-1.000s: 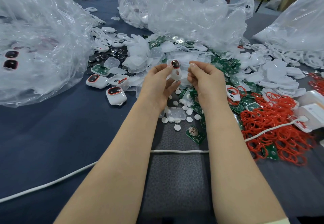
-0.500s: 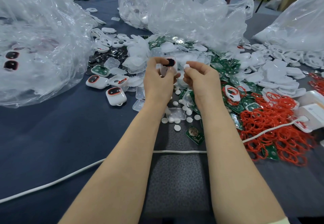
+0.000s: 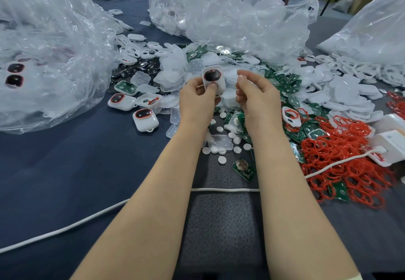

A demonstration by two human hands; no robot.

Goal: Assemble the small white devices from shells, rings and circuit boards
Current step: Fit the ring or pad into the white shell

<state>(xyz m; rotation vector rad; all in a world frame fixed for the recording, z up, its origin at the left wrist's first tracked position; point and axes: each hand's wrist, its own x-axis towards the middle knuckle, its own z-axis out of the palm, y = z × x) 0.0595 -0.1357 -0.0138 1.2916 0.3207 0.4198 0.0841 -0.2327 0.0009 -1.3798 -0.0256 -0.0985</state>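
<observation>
Shell [image 3: 213,76] in left hand [image 3: 197,101] above parts [image 3: 221,144]

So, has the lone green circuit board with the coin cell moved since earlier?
No. The green circuit board lies at the same spot just beyond the white cable as before.

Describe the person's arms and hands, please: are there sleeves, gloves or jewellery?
The left hand and right hand wear no gloves, and no ring, watch or bracelet shows. Both arms are bare; only a pale yellowish sleeve edge appears on the right arm, at the frame's bottom corner.
</observation>
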